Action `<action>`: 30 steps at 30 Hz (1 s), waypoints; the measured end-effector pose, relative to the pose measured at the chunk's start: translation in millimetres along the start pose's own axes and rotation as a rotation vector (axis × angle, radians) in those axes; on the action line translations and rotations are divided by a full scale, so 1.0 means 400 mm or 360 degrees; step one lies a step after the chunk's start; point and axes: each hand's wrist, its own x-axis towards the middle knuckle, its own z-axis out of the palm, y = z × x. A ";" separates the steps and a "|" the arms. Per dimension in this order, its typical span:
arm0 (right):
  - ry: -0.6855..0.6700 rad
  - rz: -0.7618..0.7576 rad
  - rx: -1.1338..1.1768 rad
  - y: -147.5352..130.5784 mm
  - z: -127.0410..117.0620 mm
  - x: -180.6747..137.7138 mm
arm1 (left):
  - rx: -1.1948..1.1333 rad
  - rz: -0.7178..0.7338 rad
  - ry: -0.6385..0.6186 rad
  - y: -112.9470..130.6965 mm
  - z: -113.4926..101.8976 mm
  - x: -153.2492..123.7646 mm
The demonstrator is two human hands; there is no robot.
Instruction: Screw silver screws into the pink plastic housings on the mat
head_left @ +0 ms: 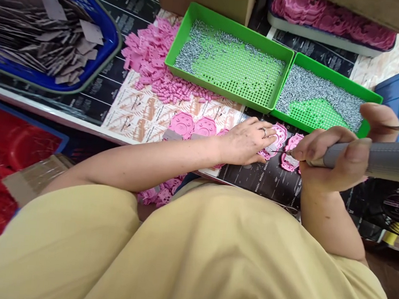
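Note:
My left hand (247,140) bends over a pink plastic part (278,135) on the bench, its fingers at the upper side and its thumb at the lower edge, steadying it. In my right hand (338,154) is a grey electric screwdriver (394,161), held almost level. Its thin bit points left and reaches over the part beside my left fingers; whether the tip touches a screw I cannot tell. Another pink part with a grey plate (291,153) lies just right, partly behind my right hand. More pink parts with grey plates (181,124) lie left of my left hand.
Two green trays of small screws (227,24) (335,70) stand behind my hands. Small pink pieces (149,47) are heaped to their left. A blue basket (116,44) holds grey plates. Behind is a container of pink parts (310,36); a blue bin (388,87) stands right.

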 end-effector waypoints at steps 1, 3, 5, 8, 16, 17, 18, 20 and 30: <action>0.0001 0.0008 -0.0007 0.003 0.000 -0.001 | 0.0031 0.0008 0.0004 0.001 0.004 0.001; -0.0021 -0.0027 0.0018 0.011 -0.001 -0.003 | 0.0075 0.0029 0.0022 0.005 0.012 0.002; -0.0050 -0.0067 0.0062 0.019 -0.004 -0.003 | 0.0096 0.0042 0.0035 0.008 0.017 0.004; -0.0073 -0.0034 0.0109 0.024 -0.006 -0.002 | 0.0095 0.0047 0.0065 0.010 0.019 0.004; -0.0117 -0.0018 0.0007 0.013 -0.006 -0.004 | 0.0077 0.0052 0.0119 0.007 0.022 0.005; -0.0148 -0.0041 0.0031 0.016 -0.008 -0.004 | 0.0055 0.0060 0.0123 0.006 0.023 0.006; -0.0179 -0.0069 0.0056 0.021 -0.011 -0.004 | 0.0032 0.0071 0.0126 0.006 0.023 0.007; -0.0230 -0.0102 0.0077 0.034 -0.016 -0.007 | -0.0010 0.0096 0.0123 0.004 0.023 0.010; -0.0273 -0.0107 0.0049 0.043 -0.055 0.057 | -0.0005 0.0139 0.0101 -0.002 0.024 0.009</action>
